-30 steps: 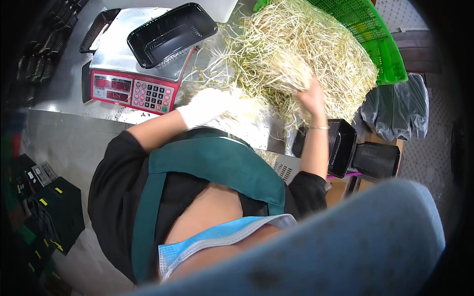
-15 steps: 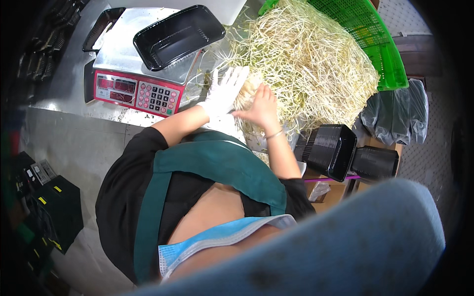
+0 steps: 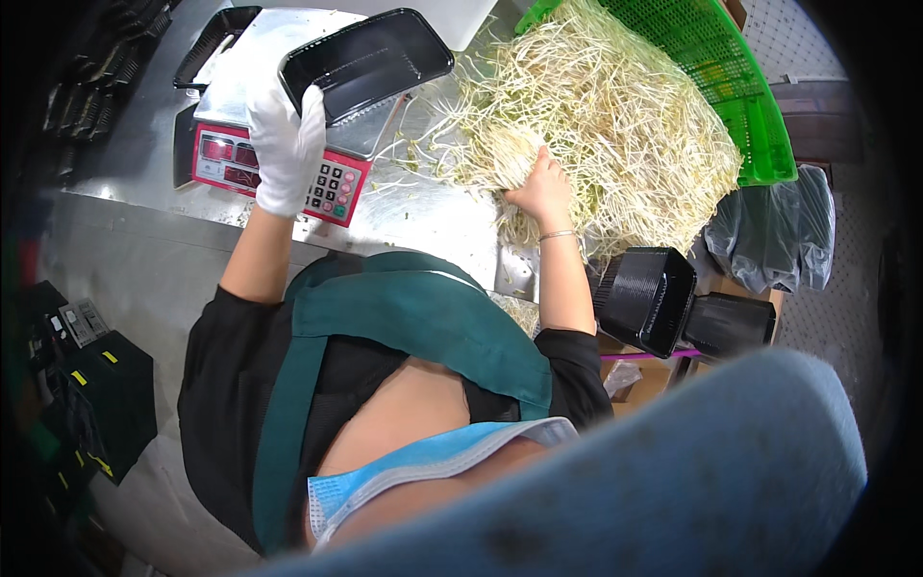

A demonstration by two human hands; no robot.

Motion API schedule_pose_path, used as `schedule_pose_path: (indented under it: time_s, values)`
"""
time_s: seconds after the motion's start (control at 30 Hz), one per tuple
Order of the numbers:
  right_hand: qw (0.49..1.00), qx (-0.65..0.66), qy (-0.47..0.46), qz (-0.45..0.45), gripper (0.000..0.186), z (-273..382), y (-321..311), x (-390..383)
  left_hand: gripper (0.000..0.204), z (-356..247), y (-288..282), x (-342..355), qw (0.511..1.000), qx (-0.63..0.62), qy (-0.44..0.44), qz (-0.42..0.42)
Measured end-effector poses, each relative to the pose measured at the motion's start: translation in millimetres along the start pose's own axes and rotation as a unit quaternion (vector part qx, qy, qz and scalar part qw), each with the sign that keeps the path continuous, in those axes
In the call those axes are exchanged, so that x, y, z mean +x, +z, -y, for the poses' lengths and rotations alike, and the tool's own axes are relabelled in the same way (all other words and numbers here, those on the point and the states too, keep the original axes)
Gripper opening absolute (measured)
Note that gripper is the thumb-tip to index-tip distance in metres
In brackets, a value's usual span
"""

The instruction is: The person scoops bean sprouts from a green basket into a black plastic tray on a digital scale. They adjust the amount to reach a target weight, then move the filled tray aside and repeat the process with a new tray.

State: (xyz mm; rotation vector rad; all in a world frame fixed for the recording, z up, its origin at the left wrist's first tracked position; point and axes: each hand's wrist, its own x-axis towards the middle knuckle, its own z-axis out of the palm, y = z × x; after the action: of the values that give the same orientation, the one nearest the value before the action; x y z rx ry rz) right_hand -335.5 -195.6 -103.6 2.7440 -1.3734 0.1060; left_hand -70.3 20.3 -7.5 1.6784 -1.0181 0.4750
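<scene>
My left hand [image 3: 285, 144], in a white glove, is at the left corner of an empty black plastic tray [image 3: 375, 65], its thumb and fingers closed on the edge. The tray is over the steel plate of a red-fronted scale [image 3: 330, 187] with a keypad, which my glove partly covers. My bare right hand [image 3: 541, 192], with a bracelet at the wrist, grips a clump of pale bean sprouts [image 3: 510, 154] at the near left side of a large heap [image 3: 635, 115].
A green perforated crate [image 3: 764, 125] stands behind the heap. Stacked black trays [image 3: 654, 298] and plastic-wrapped packs [image 3: 769, 226] lie at the right. Another black tray [image 3: 207, 53] sits left of the scale on the steel table [image 3: 447, 231]; dark containers [image 3: 101, 394] stand lower left.
My left hand has moved from the sprouts up and left to the tray's corner. My right hand, which had moved in toward the glove, is now slightly farther right, gripping sprouts.
</scene>
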Motion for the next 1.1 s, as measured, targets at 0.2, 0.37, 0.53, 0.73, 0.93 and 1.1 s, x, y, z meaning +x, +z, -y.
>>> schedule_pose_path:
  time_s: [0.2,0.37,0.53,0.73,0.93,1.1]
  values:
    - [0.948,0.317,0.019,-0.03,0.088,-18,-24,-6,0.071,66,32,-8,0.832,-0.408,-0.372,0.054]
    - [0.965,0.117,-0.219,-0.087,0.09,7,-124,-8,0.065,7,76,32,0.882,-0.437,-0.103,0.142]
    - [0.916,-0.095,-0.346,-0.18,0.075,39,-139,32,0.071,-68,72,23,0.901,0.113,0.117,0.402]
    - [0.943,0.127,-0.241,-0.193,0.071,169,-136,43,0.064,-4,56,8,0.926,-0.32,-0.136,0.148]
    - [0.96,0.182,-0.212,-0.016,0.071,242,-120,56,0.055,78,11,25,0.843,-0.386,-0.289,0.24]
    - [0.941,0.085,-0.308,-0.11,0.074,259,-116,61,0.069,67,10,74,0.882,-0.225,-0.118,0.397]
